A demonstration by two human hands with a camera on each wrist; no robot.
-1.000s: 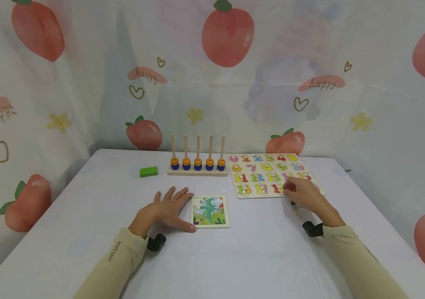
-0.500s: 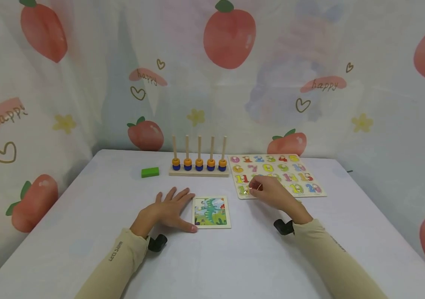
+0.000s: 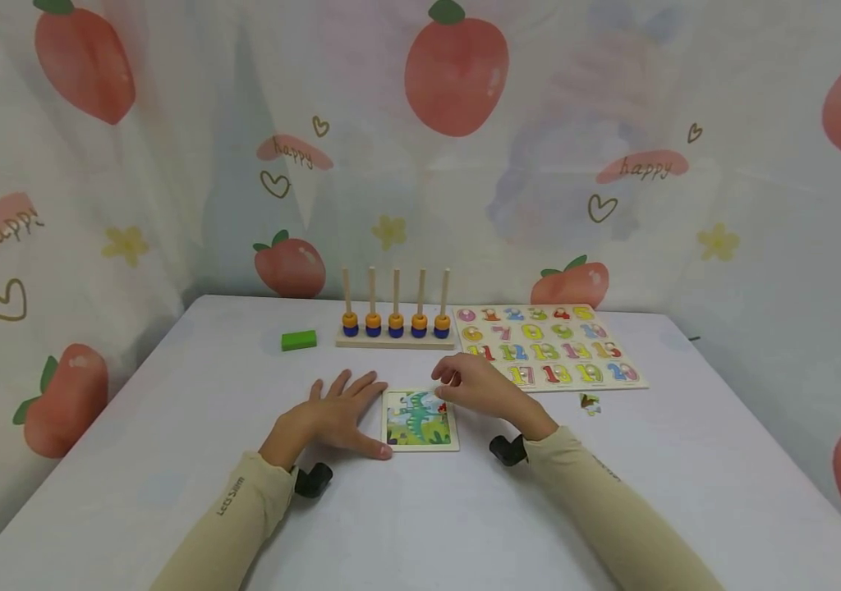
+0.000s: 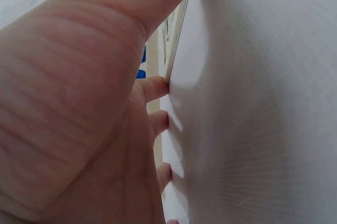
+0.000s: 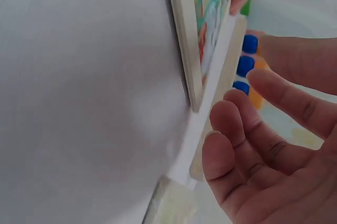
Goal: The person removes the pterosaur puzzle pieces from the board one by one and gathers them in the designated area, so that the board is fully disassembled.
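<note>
A small framed picture puzzle (image 3: 420, 420) with a green dinosaur lies flat on the table. My left hand (image 3: 333, 417) rests on the table at the puzzle's left side, fingers spread and straight, thumb at its lower left corner. In the left wrist view the fingertips touch down beside the pale frame edge (image 4: 178, 40). Over the puzzle's upper right corner is my right hand (image 3: 481, 384). Its fingers (image 5: 224, 121) are bent, with thumb and index tips close together; whether they pinch a small piece I cannot tell. Loose puzzle pieces (image 3: 590, 403) lie farther right.
Behind the puzzle stands a wooden peg rack (image 3: 394, 344) with orange and blue beads on its pegs. A number board (image 3: 539, 384) lies at the back right. To the rack's left is a green block (image 3: 298, 340). A printed curtain (image 3: 420, 205) closes off the back.
My right hand has moved left, from the loose pieces by the number board, past the board's front edge, to the dinosaur puzzle. The left hand has stayed in place.
</note>
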